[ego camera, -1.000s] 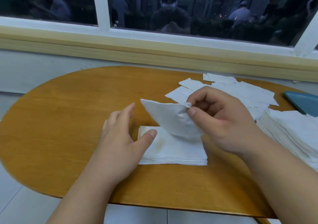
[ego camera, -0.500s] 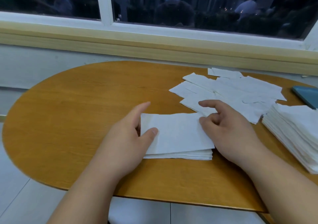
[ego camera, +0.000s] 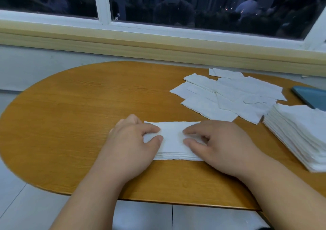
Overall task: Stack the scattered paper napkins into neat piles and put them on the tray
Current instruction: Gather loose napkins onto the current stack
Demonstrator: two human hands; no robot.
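Both of my hands are down on one small stack of paper napkins (ego camera: 172, 144), which lies flat near the front edge of the oval wooden table (ego camera: 70, 116). My left hand (ego camera: 130, 143) covers the stack's left end, thumb and forefinger gently bent and pressing on the top sheet. My right hand (ego camera: 224, 146) covers the right end the same way, thumb and forefinger tips resting on top. Neither hand lifts anything. The stack's near edge shows several thin layers; I cannot count them.

Farther back and to the right lies one loose spread of scattered napkins (ego camera: 229, 95). There are more than half a dozen, overlapping too much for an exact count. At the right edge sits one tall pile of napkins (ego camera: 299, 134), many sheets thick and slightly fanned. Just behind it is one blue tray (ego camera: 311, 95), only a corner of it in view and bare. One window (ego camera: 176, 3) runs along the wall beyond.
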